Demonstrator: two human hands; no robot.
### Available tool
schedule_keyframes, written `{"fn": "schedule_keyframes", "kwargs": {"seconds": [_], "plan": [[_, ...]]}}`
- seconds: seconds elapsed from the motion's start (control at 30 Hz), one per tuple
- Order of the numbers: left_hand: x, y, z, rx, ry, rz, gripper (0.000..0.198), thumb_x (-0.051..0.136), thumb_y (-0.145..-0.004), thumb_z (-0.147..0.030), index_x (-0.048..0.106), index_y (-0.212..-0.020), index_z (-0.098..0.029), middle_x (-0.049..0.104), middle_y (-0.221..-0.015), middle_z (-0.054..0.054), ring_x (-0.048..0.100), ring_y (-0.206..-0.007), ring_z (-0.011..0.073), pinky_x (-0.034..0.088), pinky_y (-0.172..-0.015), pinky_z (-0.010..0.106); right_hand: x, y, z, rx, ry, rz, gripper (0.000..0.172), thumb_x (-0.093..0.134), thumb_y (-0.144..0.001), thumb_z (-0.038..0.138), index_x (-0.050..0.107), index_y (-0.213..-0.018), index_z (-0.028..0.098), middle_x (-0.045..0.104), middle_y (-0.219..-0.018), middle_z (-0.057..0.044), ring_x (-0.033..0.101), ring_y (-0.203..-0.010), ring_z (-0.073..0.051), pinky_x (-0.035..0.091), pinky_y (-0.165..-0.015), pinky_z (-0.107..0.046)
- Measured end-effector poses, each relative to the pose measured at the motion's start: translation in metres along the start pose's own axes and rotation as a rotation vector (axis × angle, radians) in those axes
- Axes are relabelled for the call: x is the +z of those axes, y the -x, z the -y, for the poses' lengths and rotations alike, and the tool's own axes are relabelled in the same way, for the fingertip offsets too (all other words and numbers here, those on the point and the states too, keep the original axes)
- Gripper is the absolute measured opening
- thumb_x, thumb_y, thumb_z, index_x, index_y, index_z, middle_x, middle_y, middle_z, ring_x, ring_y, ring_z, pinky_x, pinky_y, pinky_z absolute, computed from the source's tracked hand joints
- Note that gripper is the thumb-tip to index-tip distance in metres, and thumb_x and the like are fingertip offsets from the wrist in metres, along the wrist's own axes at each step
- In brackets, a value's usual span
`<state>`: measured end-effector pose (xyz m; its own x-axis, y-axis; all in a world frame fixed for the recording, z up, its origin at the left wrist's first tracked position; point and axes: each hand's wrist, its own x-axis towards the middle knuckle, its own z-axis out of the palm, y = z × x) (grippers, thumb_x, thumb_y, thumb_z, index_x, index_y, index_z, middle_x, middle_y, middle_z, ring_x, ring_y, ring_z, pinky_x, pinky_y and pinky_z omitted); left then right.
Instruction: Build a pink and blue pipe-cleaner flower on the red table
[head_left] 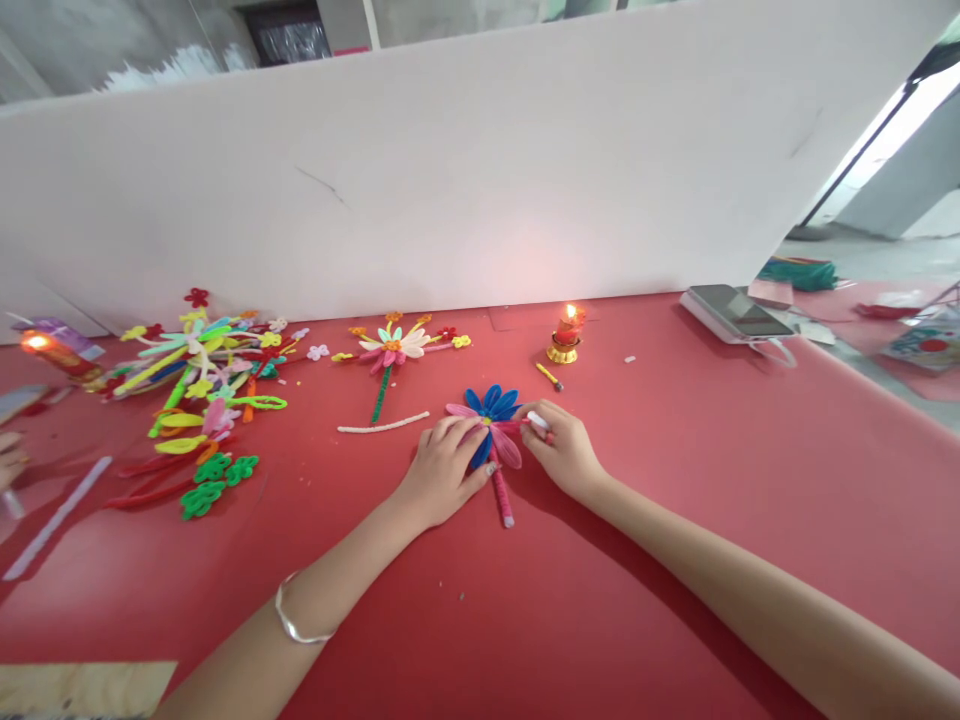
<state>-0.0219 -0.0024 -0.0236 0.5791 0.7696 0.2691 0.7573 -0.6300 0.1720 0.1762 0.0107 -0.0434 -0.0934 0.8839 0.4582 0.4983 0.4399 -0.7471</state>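
Note:
A pipe-cleaner flower (pixel 492 405) with blue and pink petals, a yellow centre and a pink-wrapped stem (pixel 503 495) lies on the red table. My left hand (pixel 450 460) covers its left side, fingers over the petals and thumb by the top of the stem, holding it down. At the right petals, my right hand (pixel 561 450) is closed around a short white stick (pixel 538 421); the fingers hide part of it. Above the hands stands a lit red candle (pixel 569 330) in a gold holder, with a small yellow-and-black stub (pixel 549 376) below it.
A second flower (pixel 392 347) with a green stem lies left of centre, above a white pipe cleaner (pixel 383 424). Piled pipe-cleaner flowers (pixel 199 350) and another lit candle (pixel 56 358) are farther left. Another person's hand (pixel 10 462) shows at the left edge. A phone-like device (pixel 739 312) lies right.

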Motion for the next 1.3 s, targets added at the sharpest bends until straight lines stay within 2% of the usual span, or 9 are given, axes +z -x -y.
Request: {"fn": "schedule_keyframes", "kwargs": {"seconds": [0.1, 0.3, 0.5, 0.6, 0.73, 1.03, 1.2, 1.3], "plan": [[-0.001, 0.000, 0.000, -0.022, 0.009, -0.020, 0.043, 0.039, -0.090, -0.042, 0.047, -0.125, -0.020, 0.051, -0.127, 0.009, 0.040, -0.119, 0.0244, 0.037, -0.094, 0.042, 0.003, -0.002, -0.006, 0.139, -0.095, -0.052, 0.002, 0.054, -0.071, 0.021, 0.053, -0.071, 0.019, 0.045, -0.057, 0.005, 0.042, -0.054, -0.010, 0.036, -0.054, -0.023], [-0.009, -0.003, 0.005, -0.016, -0.051, -0.069, 0.041, 0.038, -0.090, -0.040, 0.049, -0.125, -0.021, 0.050, -0.128, 0.009, 0.039, -0.119, 0.0247, 0.034, -0.097, 0.043, 0.006, -0.003, -0.007, 0.255, -0.261, -0.098, 0.024, 0.064, -0.065, 0.029, 0.043, -0.059, 0.020, 0.051, -0.058, 0.004, 0.043, -0.056, -0.011, 0.036, -0.055, -0.024], [-0.009, -0.010, 0.011, 0.094, -0.166, 0.114, 0.060, 0.035, -0.086, -0.057, 0.036, -0.137, -0.025, 0.030, -0.146, 0.009, 0.023, -0.131, 0.0332, 0.028, -0.098, 0.057, 0.005, -0.006, -0.004, 0.351, -0.461, -0.112, 0.042, 0.069, -0.060, 0.032, 0.028, -0.056, 0.022, 0.058, -0.058, 0.003, 0.052, -0.060, -0.014, 0.041, -0.061, -0.028], [-0.007, -0.015, 0.013, 0.133, -0.168, 0.166, 0.065, 0.034, -0.084, -0.062, 0.033, -0.139, -0.027, 0.027, -0.147, 0.008, 0.019, -0.134, 0.0327, 0.025, -0.101, 0.056, 0.005, -0.009, -0.006, 0.356, -0.509, -0.132, 0.044, 0.067, -0.061, 0.035, 0.025, -0.057, 0.022, 0.052, -0.055, 0.005, 0.050, -0.057, -0.012, 0.041, -0.060, -0.027], [-0.005, -0.019, 0.014, 0.146, -0.157, 0.180, 0.064, 0.031, -0.085, -0.062, 0.033, -0.138, -0.027, 0.030, -0.146, 0.008, 0.018, -0.136, 0.0299, 0.022, -0.103, 0.054, 0.005, -0.010, -0.008, 0.333, -0.479, -0.142, 0.041, 0.063, -0.064, 0.037, 0.026, -0.058, 0.022, 0.043, -0.053, 0.006, 0.041, -0.054, -0.010, 0.038, -0.057, -0.025], [-0.004, -0.018, 0.011, 0.127, -0.169, 0.188, 0.061, 0.029, -0.087, -0.060, 0.034, -0.138, -0.026, 0.030, -0.146, 0.009, 0.017, -0.136, 0.0299, 0.026, -0.100, 0.056, 0.006, -0.010, -0.009, 0.327, -0.424, -0.118, 0.039, 0.061, -0.069, 0.036, 0.027, -0.059, 0.021, 0.035, -0.054, 0.007, 0.035, -0.054, -0.009, 0.032, -0.055, -0.024], [-0.004, -0.019, 0.010, 0.128, -0.197, 0.162, 0.060, 0.030, -0.086, -0.061, 0.032, -0.138, -0.032, 0.024, -0.149, 0.007, 0.019, -0.135, 0.0323, 0.027, -0.097, 0.058, 0.006, -0.009, -0.011, 0.304, -0.448, -0.111, 0.034, 0.055, -0.073, 0.035, 0.027, -0.059, 0.022, 0.043, -0.055, 0.005, 0.045, -0.058, -0.011, 0.036, -0.061, -0.027], [-0.004, -0.020, 0.009, 0.110, -0.203, 0.155, 0.059, 0.029, -0.086, -0.061, 0.033, -0.138, -0.033, 0.026, -0.148, 0.007, 0.021, -0.133, 0.0329, 0.026, -0.097, 0.060, 0.005, -0.009, -0.009, 0.285, -0.431, -0.105, 0.036, 0.060, -0.069, 0.031, 0.027, -0.059, 0.022, 0.048, -0.060, 0.004, 0.046, -0.059, -0.011, 0.037, -0.061, -0.027]]}}
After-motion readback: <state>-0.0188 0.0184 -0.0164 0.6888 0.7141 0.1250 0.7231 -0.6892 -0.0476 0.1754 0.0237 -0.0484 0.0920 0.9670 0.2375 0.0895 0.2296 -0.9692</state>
